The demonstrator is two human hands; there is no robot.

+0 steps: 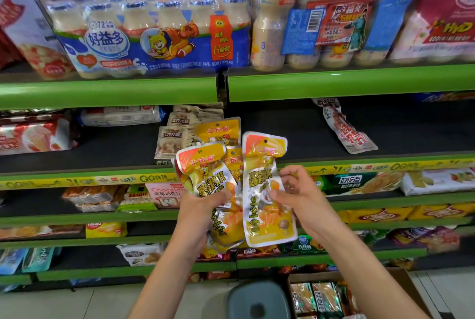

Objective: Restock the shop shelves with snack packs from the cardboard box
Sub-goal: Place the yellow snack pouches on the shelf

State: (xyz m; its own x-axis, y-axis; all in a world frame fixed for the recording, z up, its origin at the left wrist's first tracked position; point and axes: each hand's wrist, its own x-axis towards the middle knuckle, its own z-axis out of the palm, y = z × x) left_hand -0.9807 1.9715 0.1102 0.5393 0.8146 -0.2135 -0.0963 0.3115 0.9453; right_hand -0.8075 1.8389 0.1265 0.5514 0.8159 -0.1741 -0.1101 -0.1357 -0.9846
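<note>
Green-edged shop shelves (pixel 108 92) fill the head view, with shrink-wrapped packs of milky drink bottles (pixel 154 33) on the top tier and assorted snack bags below. At centre, the left hand (pixel 203 205) has its fingers curled round a fanned bunch of yellow and silver foil snack packs (pixel 205 172), thumb across their fronts. Just beside it, the right hand (pixel 300 190) pinches the right edge of a single yellow foil snack pack (pixel 264 190), held upright and touching the bunch. Low at the right, an open cardboard box (pixel 401 282) on the floor holds more packets, next to a grey round stool (pixel 257 300).
</note>
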